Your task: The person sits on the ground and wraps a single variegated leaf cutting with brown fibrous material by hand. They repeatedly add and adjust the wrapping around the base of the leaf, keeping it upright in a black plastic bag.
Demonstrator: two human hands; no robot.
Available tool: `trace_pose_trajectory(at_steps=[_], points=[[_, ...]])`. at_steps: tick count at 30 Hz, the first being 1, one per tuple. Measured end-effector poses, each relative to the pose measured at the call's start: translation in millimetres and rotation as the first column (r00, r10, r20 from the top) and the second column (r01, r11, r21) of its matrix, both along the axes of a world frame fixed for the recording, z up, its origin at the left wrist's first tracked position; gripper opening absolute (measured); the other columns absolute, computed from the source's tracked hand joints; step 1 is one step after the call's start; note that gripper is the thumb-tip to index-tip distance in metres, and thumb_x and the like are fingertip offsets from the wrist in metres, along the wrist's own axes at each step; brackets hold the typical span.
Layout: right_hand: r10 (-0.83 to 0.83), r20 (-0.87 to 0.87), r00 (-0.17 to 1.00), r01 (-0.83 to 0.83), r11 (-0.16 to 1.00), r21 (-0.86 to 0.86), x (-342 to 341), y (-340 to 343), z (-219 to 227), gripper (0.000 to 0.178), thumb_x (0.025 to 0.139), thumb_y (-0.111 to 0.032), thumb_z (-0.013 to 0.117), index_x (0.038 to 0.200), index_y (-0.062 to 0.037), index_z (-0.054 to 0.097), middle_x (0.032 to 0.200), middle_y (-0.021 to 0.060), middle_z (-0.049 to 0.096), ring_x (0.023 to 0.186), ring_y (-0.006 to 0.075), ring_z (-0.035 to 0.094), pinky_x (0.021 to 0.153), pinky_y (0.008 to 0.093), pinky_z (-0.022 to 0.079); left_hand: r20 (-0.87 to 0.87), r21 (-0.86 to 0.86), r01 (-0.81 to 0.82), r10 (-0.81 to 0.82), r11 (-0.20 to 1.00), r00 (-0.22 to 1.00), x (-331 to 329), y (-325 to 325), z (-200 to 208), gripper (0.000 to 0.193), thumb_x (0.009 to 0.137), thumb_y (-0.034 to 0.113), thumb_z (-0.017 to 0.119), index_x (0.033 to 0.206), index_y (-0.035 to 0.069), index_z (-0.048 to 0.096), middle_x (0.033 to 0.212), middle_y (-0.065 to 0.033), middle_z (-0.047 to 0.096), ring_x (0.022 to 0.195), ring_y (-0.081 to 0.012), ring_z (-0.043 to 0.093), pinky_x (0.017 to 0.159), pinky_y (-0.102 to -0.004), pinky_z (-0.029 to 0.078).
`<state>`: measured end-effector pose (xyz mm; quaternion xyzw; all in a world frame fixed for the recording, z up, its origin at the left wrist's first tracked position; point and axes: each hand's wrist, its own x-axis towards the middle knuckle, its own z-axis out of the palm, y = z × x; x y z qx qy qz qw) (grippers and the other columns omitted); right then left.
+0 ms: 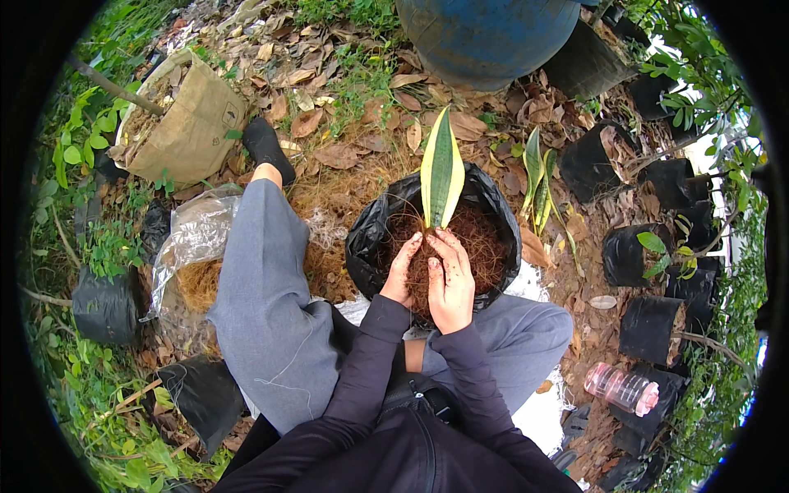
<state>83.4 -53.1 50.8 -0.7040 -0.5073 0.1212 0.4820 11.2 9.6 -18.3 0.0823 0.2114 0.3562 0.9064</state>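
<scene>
A snake plant with green, yellow-edged leaves stands upright in a black plastic grow bag. Dark brown soil mixed with coconut fibre fills the bag. My left hand rests on the soil at the near left of the plant's base, fingers stretched toward it. Opposite it, my right hand lies on the soil at the near right, its fingers extended and smeared with soil. Both hands cup the base from the near side, and neither holds an object. Part of the soil is hidden beneath them.
Loose snake plant leaves lie right of the bag. A clear plastic bag of coconut fibre sits left of my leg. Farther out are a tan sack, a blue drum, several black grow bags and a pink bottle.
</scene>
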Motion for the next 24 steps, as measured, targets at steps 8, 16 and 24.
trace_pose_trajectory(at_steps=[8, 16, 24], points=[[0.096, -0.141, 0.985, -0.073, 0.985, 0.157, 11.1, 7.2, -14.1, 0.030, 0.100, -0.022, 0.044, 0.112, -0.0020, 0.062, 0.131, 0.0184, 0.057, 0.128, 0.0362, 0.049, 0.112, 0.0481, 0.028, 0.090, 0.030, -0.078, 0.075, 0.996, 0.993, 8.0, -2.6, 0.1, 0.029, 0.098, 0.022, 0.051, 0.120, 0.003, 0.058, 0.113, -0.0064, 0.065, 0.100, -0.0157, 0.063, 0.088, -0.0294, 0.050], [0.009, 0.153, 0.988, -0.035, 0.985, 0.168, -0.4, 8.8, -23.6, 0.037, 0.089, -0.008, 0.052, 0.124, -0.0057, 0.061, 0.133, 0.0164, 0.054, 0.129, 0.0364, 0.046, 0.111, 0.0498, 0.031, -0.120, 0.093, -0.128, 0.139, 0.987, 0.983, 18.0, -3.9, 7.4, 0.037, 0.102, 0.032, 0.045, 0.120, 0.003, 0.058, 0.113, -0.0050, 0.063, 0.099, -0.0126, 0.059, 0.087, -0.0266, 0.047], [-0.041, 0.125, 0.991, 0.020, 0.986, 0.165, -1.4, 14.2, -16.0, 0.034, 0.091, -0.012, 0.051, 0.122, -0.0056, 0.062, 0.131, 0.0170, 0.056, 0.129, 0.0388, 0.046, 0.111, 0.0489, 0.029, -0.209, 0.200, -0.208, 0.249, 0.957, 0.946, 20.7, -7.9, -1.3, 0.041, 0.103, 0.035, 0.040, 0.130, 0.006, 0.050, 0.124, -0.0061, 0.057, 0.111, -0.0145, 0.055, 0.096, -0.0292, 0.045]])
